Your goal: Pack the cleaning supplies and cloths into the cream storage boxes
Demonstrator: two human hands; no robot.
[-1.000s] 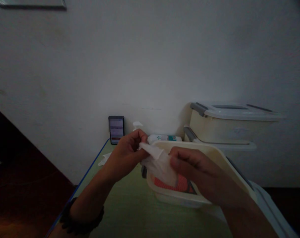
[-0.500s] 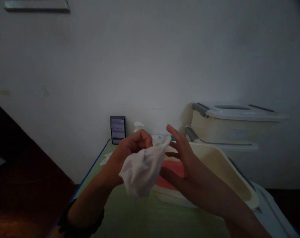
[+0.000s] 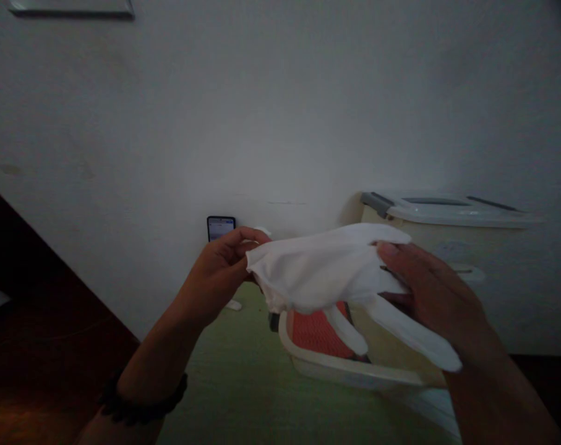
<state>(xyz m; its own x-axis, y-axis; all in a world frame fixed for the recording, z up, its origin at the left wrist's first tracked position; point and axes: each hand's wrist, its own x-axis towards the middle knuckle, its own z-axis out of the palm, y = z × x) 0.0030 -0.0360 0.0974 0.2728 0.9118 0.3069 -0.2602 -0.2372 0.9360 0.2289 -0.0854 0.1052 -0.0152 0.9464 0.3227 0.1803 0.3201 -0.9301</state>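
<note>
A white cloth glove [image 3: 317,266] is stretched sideways between my two hands, its fingers pointing right. My left hand [image 3: 215,278] pinches the cuff end. At the finger end, my right hand [image 3: 423,284] grips the glove, thumb on top and the other fingers partly hidden behind the fabric. Two glove fingers hang down loosely. Under the glove sits an open cream bin [image 3: 354,374], with a red textured thing [image 3: 317,337] inside it.
A phone [image 3: 221,227] stands against the wall at the green table's [image 3: 243,389] back left. A lidded cream storage box [image 3: 447,213] stands at the back right. A small white item [image 3: 234,305] lies on the table behind my left hand.
The glove was bunched at my left hand, with my right hand open beside it. Now it is spread out lengthwise, and my right hand has moved right and taken hold of its finger end.
</note>
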